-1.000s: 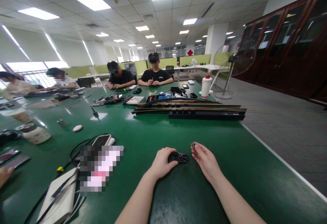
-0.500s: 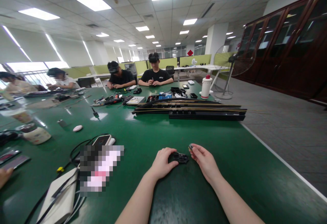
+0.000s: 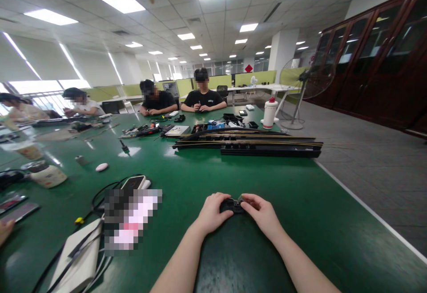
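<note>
Table (image 3: 180,172): left hand (image 3: 211,211) grips black part (image 3: 231,206), right hand (image 3: 262,210), grey piece (image 3: 239,198); shirt lettering (image 3: 210,101) illegible.

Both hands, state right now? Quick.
Left hand: closed, holding the left end of a small, oblong, black plastic-looking part.
Right hand: closed, pinching a small grey piece at the part's right end.

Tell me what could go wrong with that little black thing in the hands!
1. The right hand seems to pinch a tiny gray piece, which could slip and drop.
2. The left hand grips one side of the small black part at the shiny green tabletop, so a hard push might make it slide.
3. Both hands cover bits of the part, so a mistake could be hard to spot.
</note>
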`<state>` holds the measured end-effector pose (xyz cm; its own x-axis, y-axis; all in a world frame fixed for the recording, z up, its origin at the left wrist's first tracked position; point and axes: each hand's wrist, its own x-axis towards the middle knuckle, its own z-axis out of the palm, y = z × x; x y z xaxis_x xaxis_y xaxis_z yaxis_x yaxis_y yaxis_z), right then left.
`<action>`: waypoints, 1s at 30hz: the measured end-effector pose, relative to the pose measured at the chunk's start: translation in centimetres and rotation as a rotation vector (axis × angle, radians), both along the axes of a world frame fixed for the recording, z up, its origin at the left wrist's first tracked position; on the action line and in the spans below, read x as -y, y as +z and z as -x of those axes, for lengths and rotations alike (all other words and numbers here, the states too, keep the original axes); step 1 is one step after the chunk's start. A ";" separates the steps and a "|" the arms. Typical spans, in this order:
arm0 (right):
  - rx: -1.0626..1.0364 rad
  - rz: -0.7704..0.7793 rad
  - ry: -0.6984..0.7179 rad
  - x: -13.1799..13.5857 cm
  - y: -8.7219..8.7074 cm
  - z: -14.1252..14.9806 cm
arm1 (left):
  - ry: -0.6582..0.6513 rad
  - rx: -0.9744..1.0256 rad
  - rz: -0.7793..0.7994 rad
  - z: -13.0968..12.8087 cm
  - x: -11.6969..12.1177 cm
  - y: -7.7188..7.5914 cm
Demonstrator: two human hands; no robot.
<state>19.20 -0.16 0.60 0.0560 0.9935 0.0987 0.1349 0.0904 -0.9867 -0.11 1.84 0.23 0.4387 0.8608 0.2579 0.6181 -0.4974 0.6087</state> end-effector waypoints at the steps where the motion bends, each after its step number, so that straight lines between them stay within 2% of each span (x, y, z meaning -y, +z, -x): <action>1: 0.070 -0.027 0.001 0.1 0.0 0.0 | 0.000 0.000 0.000 0.0 0.0 0.0; 4: 0.222 -0.115 0.005 0.3 0.0 0.1 | 0.001 0.000 0.002 0.0 0.0 0.0; 9: 0.348 -0.210 0.055 0.5 0.0 0.1 | 0.009 -0.011 0.011 -0.1 0.0 0.2; 16: 0.607 -0.202 0.164 0.5 0.3 0.0 | 0.009 -0.010 -0.003 -0.2 0.0 0.1; 20: 0.619 -0.169 0.169 0.6 0.4 0.0 | 0.003 -0.007 -0.010 -0.2 0.0 0.0; 30: 0.482 -0.143 0.152 0.7 0.5 -0.3 | 0.006 -0.009 0.000 -0.2 0.1 0.2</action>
<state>19.46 -0.82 1.11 -0.1729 0.9617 0.2126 0.5456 0.2732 -0.7923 0.14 1.74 0.40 0.4356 0.8634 0.2544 0.6265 -0.4938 0.6030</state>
